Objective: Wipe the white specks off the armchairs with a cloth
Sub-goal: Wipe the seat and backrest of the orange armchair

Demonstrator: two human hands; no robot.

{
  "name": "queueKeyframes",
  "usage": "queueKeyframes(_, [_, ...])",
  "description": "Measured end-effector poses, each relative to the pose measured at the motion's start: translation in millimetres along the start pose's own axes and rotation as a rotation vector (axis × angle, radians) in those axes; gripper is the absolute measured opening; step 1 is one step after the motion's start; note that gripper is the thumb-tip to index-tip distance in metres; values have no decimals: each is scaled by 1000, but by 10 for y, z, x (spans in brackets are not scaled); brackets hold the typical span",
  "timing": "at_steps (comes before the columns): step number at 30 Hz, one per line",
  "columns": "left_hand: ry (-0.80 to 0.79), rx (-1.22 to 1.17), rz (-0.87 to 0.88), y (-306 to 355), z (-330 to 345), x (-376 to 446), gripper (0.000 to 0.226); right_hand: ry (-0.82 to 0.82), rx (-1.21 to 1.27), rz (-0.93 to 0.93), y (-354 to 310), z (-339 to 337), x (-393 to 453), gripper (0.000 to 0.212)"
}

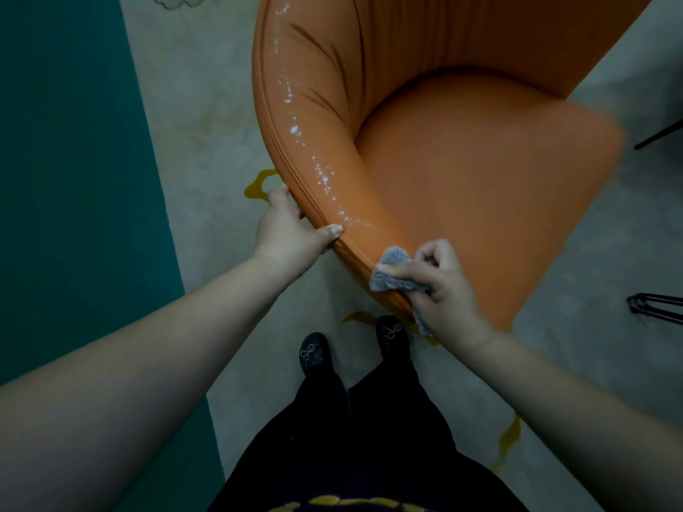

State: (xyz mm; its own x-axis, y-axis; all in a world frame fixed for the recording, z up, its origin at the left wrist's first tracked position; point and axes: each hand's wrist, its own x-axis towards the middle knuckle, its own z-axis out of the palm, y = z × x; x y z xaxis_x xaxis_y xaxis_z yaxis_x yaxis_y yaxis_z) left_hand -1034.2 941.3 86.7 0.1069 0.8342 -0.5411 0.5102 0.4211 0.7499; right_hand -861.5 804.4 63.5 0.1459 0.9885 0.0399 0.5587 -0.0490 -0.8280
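While gripping the curved rim of the orange leather armchair (462,171) with left hand (292,230), pinching crumpled grey cloth (393,271) in right hand (439,282) against the armrest's near end; white specks (314,157) along armrest top.

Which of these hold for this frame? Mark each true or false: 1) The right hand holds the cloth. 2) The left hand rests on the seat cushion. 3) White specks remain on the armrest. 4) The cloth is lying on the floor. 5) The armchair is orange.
1) True: the right hand grips the grey cloth.
2) False: the left hand grips the outer rim of the armrest, not the seat.
3) True: white specks run along the armrest top.
4) False: the cloth is pressed against the near end of the armrest.
5) True: the armchair is orange.
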Motion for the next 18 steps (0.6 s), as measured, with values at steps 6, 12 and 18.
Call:
queueKeyframes(6, [31, 44, 18, 20, -5, -5, 96, -36, 16, -20, -203, 230, 532, 20])
queueKeyframes(12, [8, 27, 1, 71, -2, -39, 91, -9, 35, -18, -27, 75, 173, 35])
queueKeyframes(18, [5, -9, -24, 75, -2, -54, 94, 10, 37, 32, -107, 218, 524, 35])
